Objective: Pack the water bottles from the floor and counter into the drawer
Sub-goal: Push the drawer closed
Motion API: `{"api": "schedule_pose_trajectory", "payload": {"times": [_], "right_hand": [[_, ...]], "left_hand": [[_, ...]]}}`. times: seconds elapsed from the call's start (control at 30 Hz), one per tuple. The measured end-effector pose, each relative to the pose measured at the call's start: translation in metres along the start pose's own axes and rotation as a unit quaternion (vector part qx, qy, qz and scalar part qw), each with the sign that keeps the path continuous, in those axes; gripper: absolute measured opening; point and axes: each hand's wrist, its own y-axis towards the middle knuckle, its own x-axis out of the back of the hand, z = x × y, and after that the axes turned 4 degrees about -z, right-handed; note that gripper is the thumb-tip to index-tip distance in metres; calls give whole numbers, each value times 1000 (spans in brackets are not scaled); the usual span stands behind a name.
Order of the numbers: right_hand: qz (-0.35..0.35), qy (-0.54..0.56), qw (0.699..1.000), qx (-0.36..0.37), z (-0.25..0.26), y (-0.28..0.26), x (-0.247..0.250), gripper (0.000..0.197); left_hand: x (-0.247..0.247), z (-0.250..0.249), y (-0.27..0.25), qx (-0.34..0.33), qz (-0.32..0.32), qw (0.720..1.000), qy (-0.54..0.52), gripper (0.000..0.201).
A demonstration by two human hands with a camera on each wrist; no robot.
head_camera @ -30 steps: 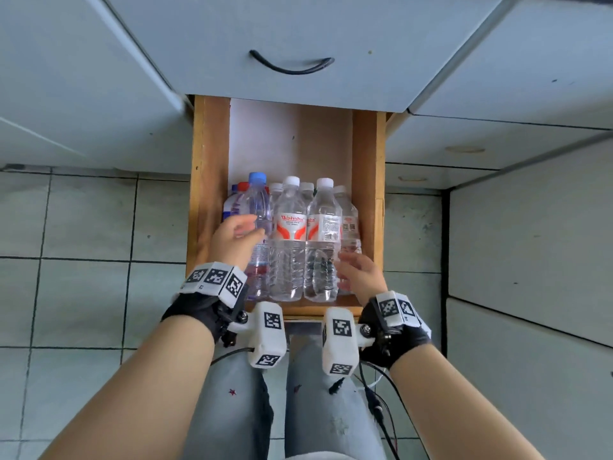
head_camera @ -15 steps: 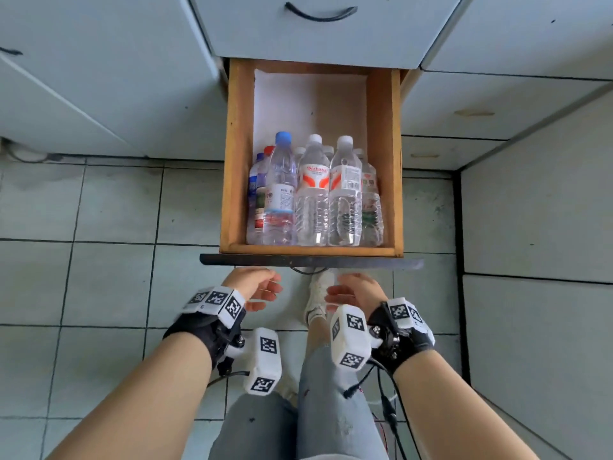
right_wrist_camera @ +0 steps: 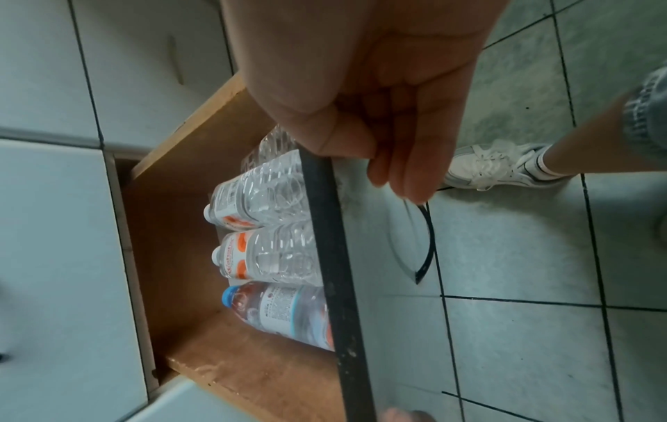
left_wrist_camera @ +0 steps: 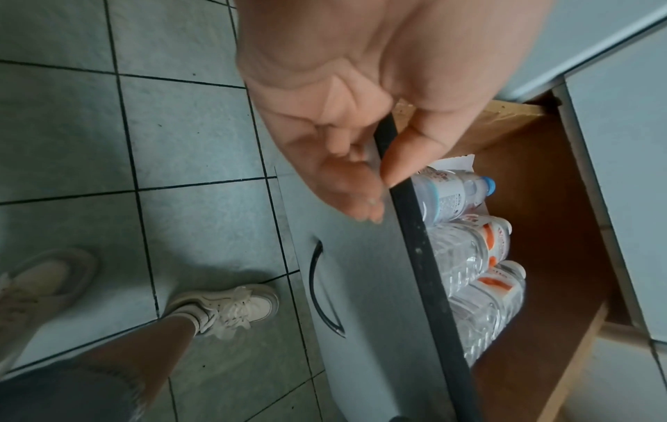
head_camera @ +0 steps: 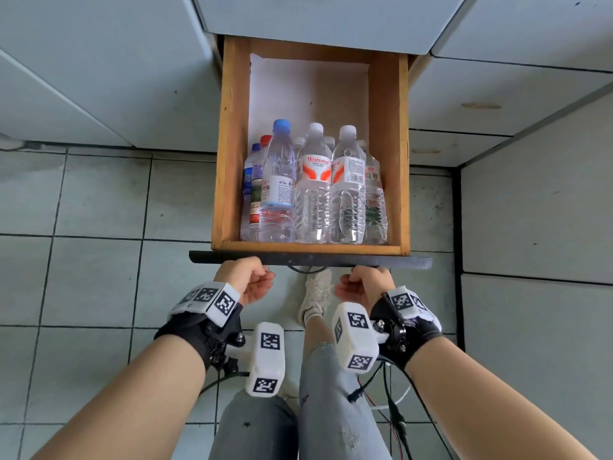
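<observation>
The wooden drawer (head_camera: pixel 229 161) stands pulled out, and several clear water bottles (head_camera: pixel 313 194) lie packed side by side at its near end, caps pointing to the back. One at the left has a blue cap (head_camera: pixel 281 125). My left hand (head_camera: pixel 252 273) pinches the black top edge of the drawer front (head_camera: pixel 308 259), with the thumb inside and the fingers on the outer face, as the left wrist view shows (left_wrist_camera: pixel 375 185). My right hand (head_camera: pixel 361 280) grips the same edge (right_wrist_camera: pixel 335 257) further right, thumb on top and fingers curled on the front (right_wrist_camera: pixel 375 165). No bottle is in either hand.
Grey cabinet fronts surround the drawer, with a closed drawer (head_camera: pixel 331 21) overhanging its back. A grey panel (head_camera: pixel 530 210) stands to the right. The floor (head_camera: pixel 99 210) is tiled. My legs and a white shoe (head_camera: pixel 316 290) are below the drawer front, whose curved handle (right_wrist_camera: pixel 426 248) hangs between my hands.
Both hands have left the bottles, drawn back out of the drawer and taken hold of the drawer front's top edge. The view has risen and pulled back.
</observation>
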Motion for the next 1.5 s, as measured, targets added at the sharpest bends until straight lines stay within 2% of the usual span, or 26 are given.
{"api": "schedule_pose_trajectory", "payload": {"times": [0.3, 0.57, 0.7, 0.83, 1.0, 1.13, 1.37, 1.5], "right_hand": [[5, -12, 1000, -2, 7, -2, -1, 23], [8, -24, 1000, -4, 37, -2, -9, 30], [10, -35, 999, -2, 44, 5, -10, 25], [14, -47, 999, 11, 59, 13, -16, 29], [9, -60, 998, 11, 100, 22, -34, 27], [1, -112, 994, -1, 140, 36, -56, 27], [7, -140, 990, 34, 218, 52, -87, 30], [-17, -184, 981, 60, 254, 60, -107, 27]], "left_hand": [[2, -4, 1, 9, -3, 1000, -18, 20], [-7, -30, 2, 15, -3, 999, -45, 24], [-12, -37, 8, 14, -2, 998, -62, 27], [-18, -53, 14, -2, -23, 998, -60, 29], [-31, -92, 19, -30, -37, 996, -75, 30], [-43, -131, 26, -64, -45, 993, -89, 31], [-62, -208, 50, -102, -36, 991, -80, 36], [-71, -248, 62, -115, -34, 990, -74, 37]]}}
